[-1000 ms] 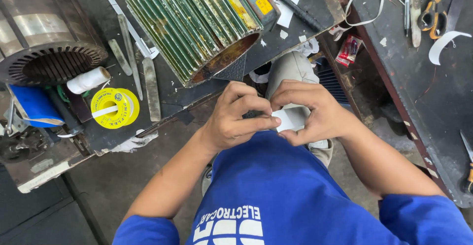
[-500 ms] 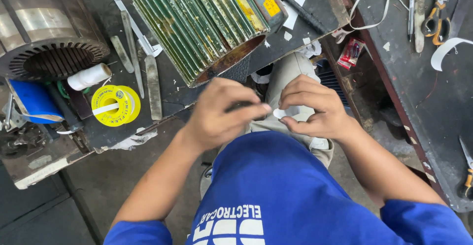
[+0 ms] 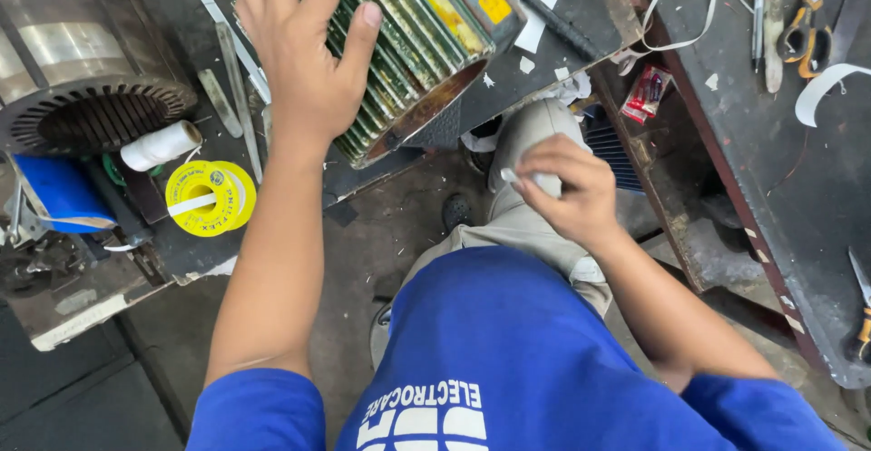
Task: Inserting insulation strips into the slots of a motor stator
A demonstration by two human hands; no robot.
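While the left hand (image 3: 304,61) reaches out over the workbench (image 3: 562,43), fingers spread and resting loose against the green ribbed motor housing (image 3: 408,52) that lies tilted on its side, the right hand (image 3: 567,192) hangs back over the lap, closed around a small white piece (image 3: 544,181) pinched between thumb and fingers. What the piece is cannot be told; only its pale end shows past the knuckles. The housing carries a yellow plate on its top and a rusty brown rim at its open end, which faces the person. Left of it on the same bench sit a yellow spool (image 3: 210,199) with a white strip across it, a roll of white tape (image 3: 161,145), a blue box (image 3: 62,192) and a large steel motor core (image 3: 82,70) with slots around its bore. White paper scraps (image 3: 537,29) lie scattered behind the housing. On the dark table (image 3: 780,188) to the right are orange-handled scissors (image 3: 803,38) and a curled white strip (image 3: 830,83).
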